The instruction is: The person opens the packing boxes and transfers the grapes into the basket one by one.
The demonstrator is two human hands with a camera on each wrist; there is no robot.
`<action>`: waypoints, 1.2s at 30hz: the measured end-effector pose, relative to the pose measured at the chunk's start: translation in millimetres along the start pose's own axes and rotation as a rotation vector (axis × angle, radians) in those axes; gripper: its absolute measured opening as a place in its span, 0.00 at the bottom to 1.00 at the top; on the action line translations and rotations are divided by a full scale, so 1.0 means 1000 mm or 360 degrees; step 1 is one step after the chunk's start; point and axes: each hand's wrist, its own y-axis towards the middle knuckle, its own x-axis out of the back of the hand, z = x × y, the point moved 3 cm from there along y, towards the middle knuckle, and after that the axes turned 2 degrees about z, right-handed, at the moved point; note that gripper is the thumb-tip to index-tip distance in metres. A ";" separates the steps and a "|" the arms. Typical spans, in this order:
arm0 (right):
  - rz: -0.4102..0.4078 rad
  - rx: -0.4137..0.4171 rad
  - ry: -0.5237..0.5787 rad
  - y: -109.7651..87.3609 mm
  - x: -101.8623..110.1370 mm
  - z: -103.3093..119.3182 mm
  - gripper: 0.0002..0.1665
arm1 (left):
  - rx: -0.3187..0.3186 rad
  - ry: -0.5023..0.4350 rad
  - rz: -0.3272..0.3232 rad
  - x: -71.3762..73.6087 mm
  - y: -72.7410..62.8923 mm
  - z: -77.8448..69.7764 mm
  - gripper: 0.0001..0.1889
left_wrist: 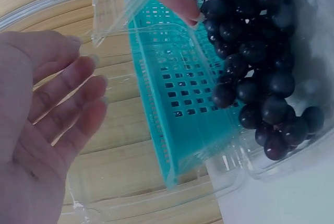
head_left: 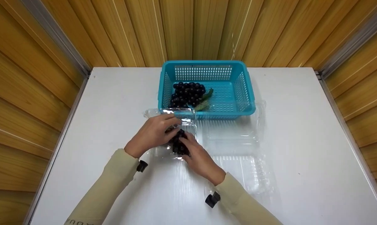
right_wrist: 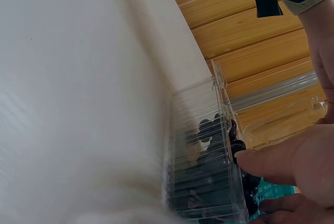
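A dark bunch of grapes point(head_left: 179, 143) lies in a clear plastic clamshell box point(head_left: 160, 152), and its round berries fill much of the left wrist view. From the right, my right hand point(head_left: 201, 157) grips the bunch, its thumb pressed on the berries at the box rim in the right wrist view. My left hand point(head_left: 154, 132) hovers over the far left of the same box. Its fingers point(left_wrist: 78, 101) are loosely bent with nothing between them in the left wrist view.
Behind the box stands a turquoise basket point(head_left: 250, 93) holding more dark grapes point(head_left: 188, 93) and a green leaf point(head_left: 208, 94). A second clear clamshell box point(head_left: 254, 178) lies opened to the right, its lid overlapping the basket's front in the head view. Wood-panel walls point(head_left: 207, 31) enclose the white table point(head_left: 301, 150).
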 end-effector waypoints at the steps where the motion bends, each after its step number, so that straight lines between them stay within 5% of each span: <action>1: -0.0010 0.0014 -0.0011 0.000 0.000 0.000 0.36 | 0.0014 0.0001 0.0034 -0.002 -0.001 0.001 0.08; 13: -0.0037 -0.0002 -0.0047 -0.001 -0.002 -0.001 0.33 | 0.0154 -0.0042 0.0353 -0.028 -0.009 0.009 0.14; 29: 0.0012 0.0002 0.0003 -0.002 0.000 -0.001 0.37 | 0.0138 0.0020 0.0465 -0.043 -0.014 0.010 0.26; 36: 0.0079 -0.0024 0.0027 -0.002 0.001 -0.002 0.38 | 0.0041 0.0029 0.0438 -0.048 -0.016 0.009 0.27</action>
